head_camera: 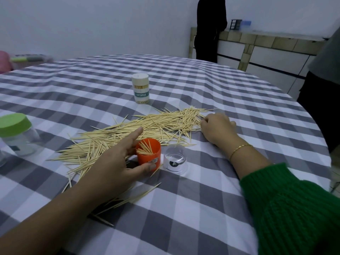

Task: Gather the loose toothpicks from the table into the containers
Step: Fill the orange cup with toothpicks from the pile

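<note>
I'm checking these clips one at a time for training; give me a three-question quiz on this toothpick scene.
1. True or false: the orange cup already holds some toothpicks.
2. Which hand steadies the orange cup: A) left hand, B) right hand, C) neither?
3. Fill in: the tall white tub with its lid on stands ____ the toothpick pile, seen from the camera.

Key: 1 true; 2 A; 3 beyond.

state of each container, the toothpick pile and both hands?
orange container: open, upright, partly filled
clear cap: off, beside it
white container: capped, upright
green-lidded jar: lidded
toothpicks: scattered
left hand: steadies orange container
right hand: curled at pile's edge
</note>
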A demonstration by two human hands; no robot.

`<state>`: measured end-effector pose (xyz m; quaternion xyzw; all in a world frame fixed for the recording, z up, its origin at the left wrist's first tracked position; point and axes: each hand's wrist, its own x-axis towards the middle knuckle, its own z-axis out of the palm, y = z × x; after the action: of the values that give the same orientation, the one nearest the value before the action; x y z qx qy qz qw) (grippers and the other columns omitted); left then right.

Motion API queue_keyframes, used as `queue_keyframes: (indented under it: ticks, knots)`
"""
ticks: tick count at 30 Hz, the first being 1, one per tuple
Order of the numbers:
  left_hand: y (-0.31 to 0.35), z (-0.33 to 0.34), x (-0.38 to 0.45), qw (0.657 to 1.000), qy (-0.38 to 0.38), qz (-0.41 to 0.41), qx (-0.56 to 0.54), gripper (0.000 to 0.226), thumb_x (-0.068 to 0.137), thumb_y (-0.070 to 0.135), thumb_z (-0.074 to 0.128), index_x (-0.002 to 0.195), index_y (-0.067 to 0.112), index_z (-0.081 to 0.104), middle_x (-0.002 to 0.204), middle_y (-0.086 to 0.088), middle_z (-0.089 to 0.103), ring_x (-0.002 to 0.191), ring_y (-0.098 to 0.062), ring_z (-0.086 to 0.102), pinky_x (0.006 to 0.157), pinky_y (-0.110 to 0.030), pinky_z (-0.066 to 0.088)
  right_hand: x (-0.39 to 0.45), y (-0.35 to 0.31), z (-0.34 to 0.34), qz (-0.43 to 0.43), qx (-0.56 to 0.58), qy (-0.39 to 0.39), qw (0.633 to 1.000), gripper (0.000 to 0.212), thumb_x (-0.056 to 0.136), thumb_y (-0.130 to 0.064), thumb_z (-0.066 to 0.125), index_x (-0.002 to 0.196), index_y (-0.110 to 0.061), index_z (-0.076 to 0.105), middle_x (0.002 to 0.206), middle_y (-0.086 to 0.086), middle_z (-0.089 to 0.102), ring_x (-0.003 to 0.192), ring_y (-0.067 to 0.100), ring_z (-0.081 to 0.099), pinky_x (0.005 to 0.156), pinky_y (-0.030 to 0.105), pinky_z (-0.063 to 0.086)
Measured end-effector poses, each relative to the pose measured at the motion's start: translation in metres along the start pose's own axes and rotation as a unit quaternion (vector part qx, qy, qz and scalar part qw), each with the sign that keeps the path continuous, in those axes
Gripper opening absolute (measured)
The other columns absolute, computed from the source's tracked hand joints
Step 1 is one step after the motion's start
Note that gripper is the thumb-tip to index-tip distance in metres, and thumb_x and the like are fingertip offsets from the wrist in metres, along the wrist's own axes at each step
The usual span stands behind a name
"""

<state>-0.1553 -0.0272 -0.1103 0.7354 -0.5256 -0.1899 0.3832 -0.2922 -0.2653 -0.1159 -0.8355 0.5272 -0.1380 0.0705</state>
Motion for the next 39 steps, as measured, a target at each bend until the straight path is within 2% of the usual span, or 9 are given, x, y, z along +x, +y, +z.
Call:
queue_keyframes:
  ticks: [5, 7, 15, 21, 26, 30, 33, 36, 39]
  knots:
    - [0.0, -0.001, 0.001, 1.0, -0.001, -0.003, 0.006, 0.096, 0.059, 0.048, 0.066, 0.142, 0.046, 0.017, 0.143, 0.006, 0.045, 0.087, 0.028, 0.034, 0.064, 0.006, 0.034, -0.017, -0.017, -0.004, 0.01, -0.027, -0.027, 0.999, 0.086, 0.083, -0.079, 0.018, 0.122, -0.014, 0.059, 0.137, 0.016, 0.042, 0.129, 0.033, 0.033, 0.102, 0.049, 0.027]
    - [0.001, -0.001, 0.001, 1.0, -0.003, -0.003, 0.011, 0.096, 0.058, 0.049, 0.065, 0.142, 0.046, 0.016, 0.143, 0.006, 0.045, 0.088, 0.025, 0.035, 0.064, 0.005, 0.033, -0.022, -0.022, -0.003, 0.009, -0.06, -0.038, 0.997, 0.093, 0.077, -0.084, 0.022, 0.125, -0.012, 0.057, 0.14, 0.016, 0.038, 0.13, 0.034, 0.03, 0.102, 0.048, 0.026]
    - [0.001, -0.001, 0.001, 1.0, -0.008, -0.006, 0.005, 0.098, 0.059, 0.049, 0.065, 0.144, 0.044, 0.016, 0.144, 0.005, 0.043, 0.101, 0.012, 0.04, 0.065, 0.004, 0.035, -0.019, -0.026, -0.006, 0.024, -0.033, -0.031, 0.999, 0.041, 0.087, -0.039, 0.042, 0.114, -0.013, 0.059, 0.128, 0.01, 0.047, 0.122, 0.03, 0.038, 0.1, 0.043, 0.026]
    - [0.001, -0.001, 0.0, 1.0, -0.003, -0.003, 0.013, 0.095, 0.064, 0.045, 0.068, 0.144, 0.043, 0.016, 0.144, 0.004, 0.044, 0.097, 0.016, 0.041, 0.063, 0.005, 0.035, -0.014, -0.027, -0.002, -0.013, 0.032, -0.028, 0.999, 0.03, 0.087, -0.029, 0.043, 0.107, -0.017, 0.062, 0.118, 0.006, 0.058, 0.111, 0.029, 0.048, 0.093, 0.041, 0.032]
    - [0.0, -0.001, 0.001, 1.0, 0.001, -0.003, 0.023, 0.093, 0.071, 0.036, 0.073, 0.144, 0.043, 0.016, 0.144, 0.004, 0.044, 0.096, 0.013, 0.04, 0.062, 0.006, 0.035, -0.016, -0.036, 0.001, -0.069, 0.044, -0.033, 0.996, 0.038, 0.095, -0.021, 0.035, 0.131, -0.021, 0.049, 0.131, 0.006, 0.052, 0.122, 0.027, 0.043, 0.1, 0.042, 0.028]
    - [0.0, 0.0, 0.0, 1.0, 0.003, -0.002, 0.021, 0.093, 0.072, 0.034, 0.074, 0.144, 0.043, 0.016, 0.143, 0.003, 0.045, 0.089, 0.017, 0.04, 0.062, 0.007, 0.035, -0.021, -0.041, 0.001, -0.098, 0.005, -0.063, 0.993, 0.042, 0.099, -0.02, 0.031, 0.14, -0.018, 0.036, 0.133, 0.01, 0.044, 0.126, 0.028, 0.035, 0.101, 0.044, 0.027]
    - [0.0, 0.0, 0.001, 1.0, 0.002, -0.005, 0.019, 0.093, 0.072, 0.034, 0.074, 0.145, 0.042, 0.016, 0.144, 0.004, 0.044, 0.092, 0.014, 0.041, 0.062, 0.008, 0.034, -0.025, -0.042, 0.005, -0.091, -0.019, -0.039, 0.995, 0.044, 0.097, -0.036, 0.035, 0.136, -0.016, 0.038, 0.136, 0.011, 0.039, 0.127, 0.029, 0.031, 0.102, 0.046, 0.026]
    - [0.0, 0.0, 0.0, 1.0, 0.002, -0.005, 0.023, 0.093, 0.072, 0.035, 0.074, 0.144, 0.044, 0.015, 0.144, 0.003, 0.044, 0.099, 0.011, 0.04, 0.063, 0.007, 0.035, -0.027, -0.041, 0.007, -0.048, -0.056, -0.037, 0.997, 0.066, 0.091, -0.061, 0.035, 0.134, -0.011, 0.04, 0.139, 0.011, 0.037, 0.13, 0.03, 0.029, 0.103, 0.047, 0.024]
    - [0.0, 0.0, 0.0, 1.0, -0.001, -0.008, 0.021, 0.093, 0.072, 0.035, 0.074, 0.143, 0.044, 0.015, 0.144, 0.004, 0.044, 0.102, 0.009, 0.041, 0.063, 0.006, 0.034, -0.026, -0.039, 0.007, -0.034, -0.094, -0.031, 0.995, 0.061, 0.093, -0.06, 0.034, 0.126, -0.013, 0.051, 0.135, 0.01, 0.042, 0.126, 0.029, 0.032, 0.1, 0.045, 0.025]
